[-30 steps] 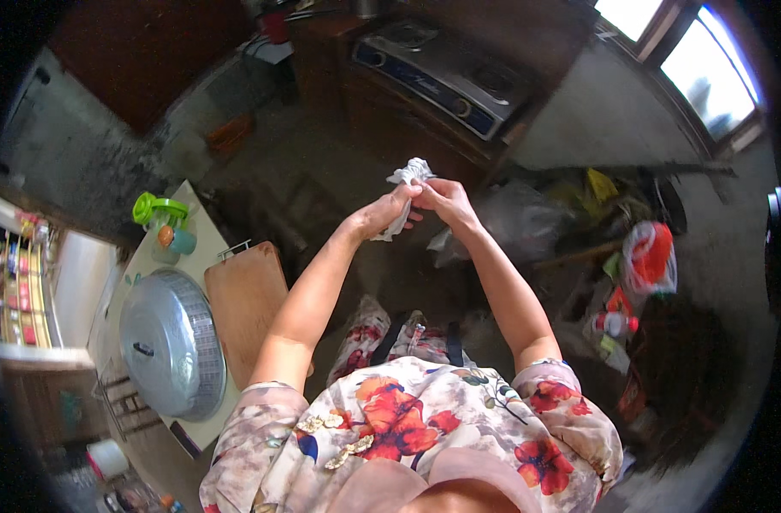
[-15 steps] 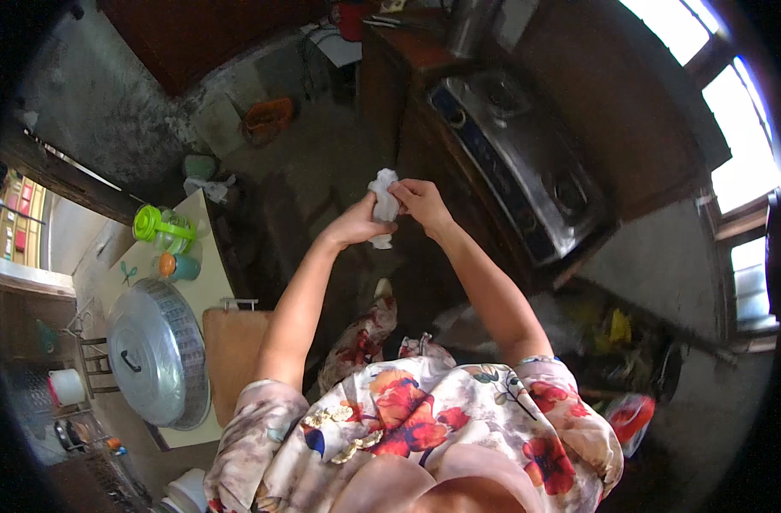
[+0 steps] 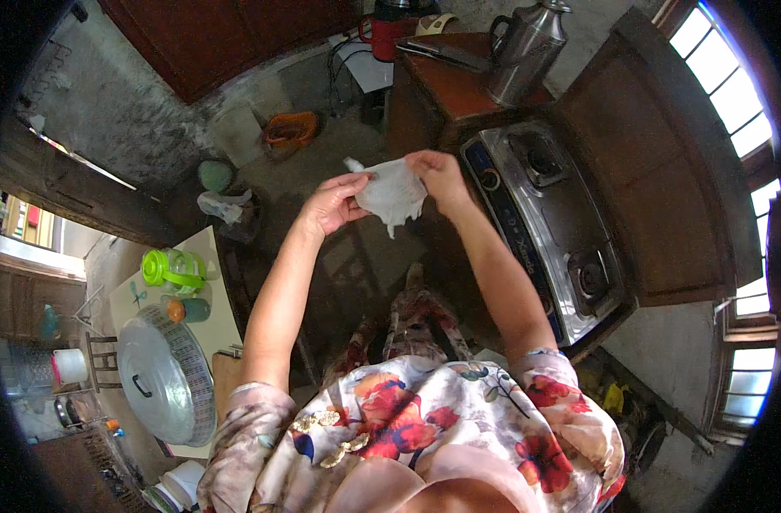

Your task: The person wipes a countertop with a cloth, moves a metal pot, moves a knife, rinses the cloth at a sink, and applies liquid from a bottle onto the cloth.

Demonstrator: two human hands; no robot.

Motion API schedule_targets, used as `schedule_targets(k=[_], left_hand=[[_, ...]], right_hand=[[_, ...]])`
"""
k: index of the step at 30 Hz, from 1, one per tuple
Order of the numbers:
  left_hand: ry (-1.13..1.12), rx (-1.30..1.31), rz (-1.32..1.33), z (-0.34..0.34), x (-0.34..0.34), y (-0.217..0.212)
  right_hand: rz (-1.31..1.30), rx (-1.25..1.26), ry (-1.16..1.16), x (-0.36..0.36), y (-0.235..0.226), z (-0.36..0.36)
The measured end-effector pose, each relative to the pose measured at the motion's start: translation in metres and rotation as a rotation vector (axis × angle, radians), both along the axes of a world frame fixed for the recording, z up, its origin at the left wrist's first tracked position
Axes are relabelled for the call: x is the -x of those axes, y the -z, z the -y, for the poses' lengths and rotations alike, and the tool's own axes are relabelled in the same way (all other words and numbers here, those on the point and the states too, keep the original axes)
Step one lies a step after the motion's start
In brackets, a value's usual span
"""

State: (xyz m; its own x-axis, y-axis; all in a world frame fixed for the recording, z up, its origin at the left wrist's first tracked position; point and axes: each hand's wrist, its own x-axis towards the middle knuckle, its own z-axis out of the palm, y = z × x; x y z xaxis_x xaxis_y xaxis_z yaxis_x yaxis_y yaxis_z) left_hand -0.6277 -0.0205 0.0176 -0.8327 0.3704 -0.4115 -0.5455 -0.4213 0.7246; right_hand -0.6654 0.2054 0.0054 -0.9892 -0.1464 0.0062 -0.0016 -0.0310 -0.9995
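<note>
Halfway through unfolding, by the look of it: white cloth [image 3: 392, 193] stretched out just left of the gas stove [image 3: 549, 224], partly spread, one corner dangling. Left hand [image 3: 333, 203] and right hand [image 3: 440, 175] each pinching an edge. Steel kettle [image 3: 526, 50] beyond the stove, contents hidden; green jug [image 3: 175, 268] far left on the table [image 3: 222, 318].

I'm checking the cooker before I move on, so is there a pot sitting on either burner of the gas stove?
No, both burners of the gas stove are bare; the metal kettle stands on the wooden cabinet beside it.
</note>
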Motion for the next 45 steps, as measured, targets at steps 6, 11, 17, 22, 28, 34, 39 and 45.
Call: schedule_targets(k=[6,11,17,22,28,34,39,45], left_hand=[[-0.472,0.231,-0.438,0.007,0.063,-0.036],[-0.058,0.518,-0.290,-0.008,0.130,-0.026],[-0.052,0.551,-0.207,0.000,0.181,-0.019],[0.084,0.885,-0.514,-0.036,0.257,-0.040],[-0.411,0.793,-0.385,-0.090,0.338,0.002],[-0.094,-0.126,0.067,-0.134,0.399,0.012],[-0.036,-0.077,-0.091,-0.173,0.542,0.030],[0.432,0.686,-1.706,-0.228,0.701,0.076]], right_hand=[[-0.193,0.127,0.023,0.059,-0.065,-0.014],[-0.478,-0.419,0.001,0.121,-0.027,-0.025],[-0.041,-0.059,0.022,0.148,0.011,-0.065],[-0.458,-0.433,0.228,0.204,-0.014,-0.095],[-0.738,-0.552,0.168,0.227,-0.053,-0.060],[-0.807,-0.690,0.183,0.246,-0.068,-0.052],[-0.286,-0.665,0.296,0.237,-0.015,-0.105],[0.257,-0.526,0.902,0.224,0.010,-0.098]])
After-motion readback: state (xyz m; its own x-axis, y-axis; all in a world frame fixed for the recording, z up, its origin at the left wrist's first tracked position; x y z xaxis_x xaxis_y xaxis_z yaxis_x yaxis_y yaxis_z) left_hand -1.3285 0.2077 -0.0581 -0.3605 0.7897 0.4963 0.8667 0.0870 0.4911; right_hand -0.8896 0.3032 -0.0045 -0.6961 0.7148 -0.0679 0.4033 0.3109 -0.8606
